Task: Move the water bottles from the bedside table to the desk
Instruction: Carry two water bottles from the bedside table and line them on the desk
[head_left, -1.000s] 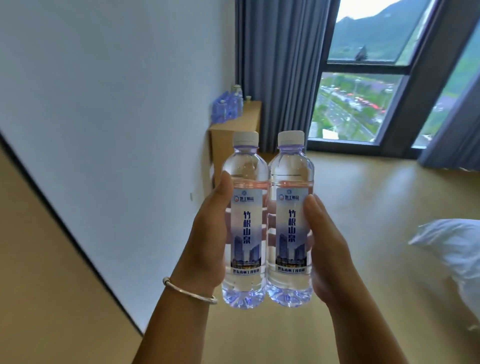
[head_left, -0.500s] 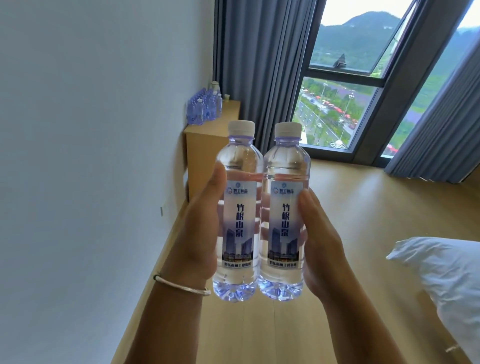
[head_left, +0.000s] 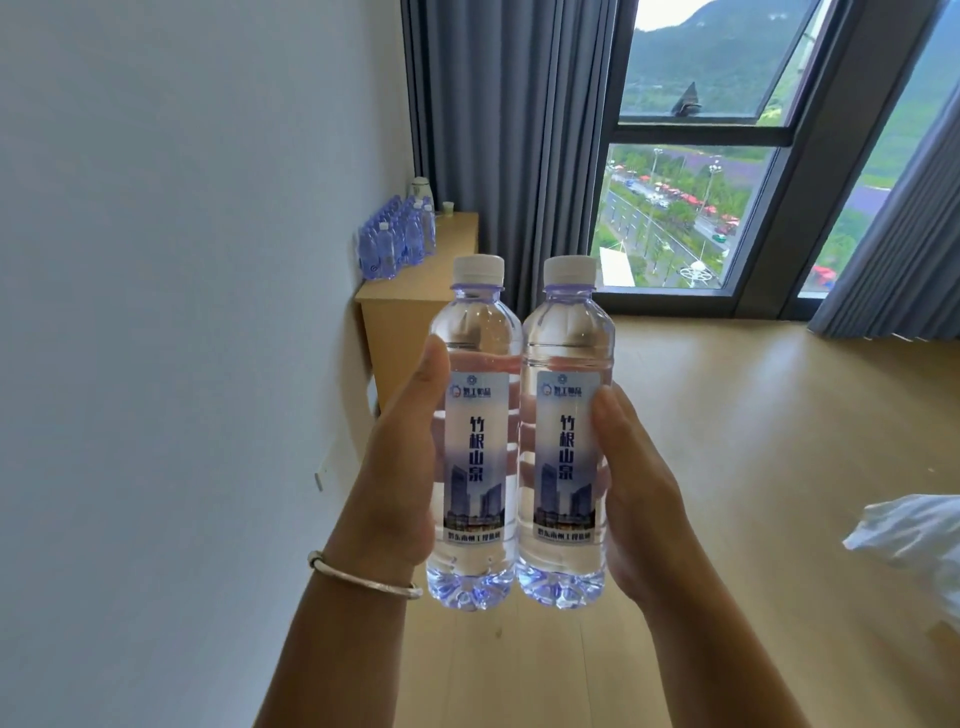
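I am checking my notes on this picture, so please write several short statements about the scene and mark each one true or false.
1. Each of the hands holds one clear plastic water bottle with a white cap: left hand, left bottle; right hand, right bottle. True.
2. The two held bottles are tipped on their sides. False: both are upright, side by side.
3. The light wooden desk by the wall carries a group of more water bottles. True.
4. A silver bangle is on the right wrist. False: it is on the left wrist.
5. The grey curtains fully cover the window. False: the window shows hills and a road.
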